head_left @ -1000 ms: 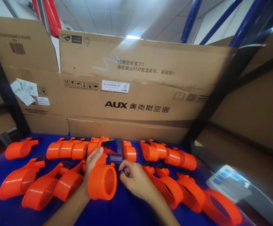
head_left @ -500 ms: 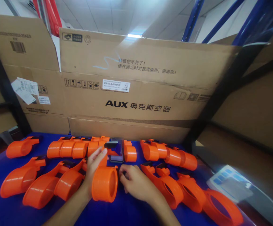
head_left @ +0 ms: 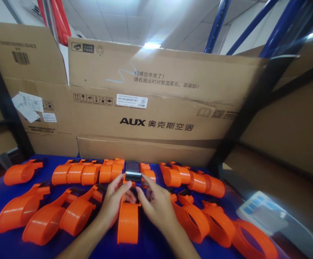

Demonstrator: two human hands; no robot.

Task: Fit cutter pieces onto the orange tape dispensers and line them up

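Note:
An orange tape dispenser (head_left: 128, 223) is held up in front of me, its round drum hanging low and its head pointing away. A toothed, shiny strip runs across the head's far end. My left hand (head_left: 115, 198) is closed around the left side of the head, thumb on top. On the right side, my right hand (head_left: 157, 202) is closed too, its thumb and forefinger against the head. Some fingertips of both hands are hidden behind the dispenser. Just beyond it lies a dark phone-like device (head_left: 133, 166), partly covered.
Several more orange dispensers line the blue table (head_left: 91, 248) in a back row (head_left: 74, 174), a front left group (head_left: 44, 221) and a front right group (head_left: 218, 225). A cardboard box (head_left: 156, 144) walls the back. At right sits a pale blue-and-white package (head_left: 262, 207).
My right hand has come up from beside the dispenser and now grips its head. The dispenser has turned, with its drum facing more sideways and its toothed strip towards me.

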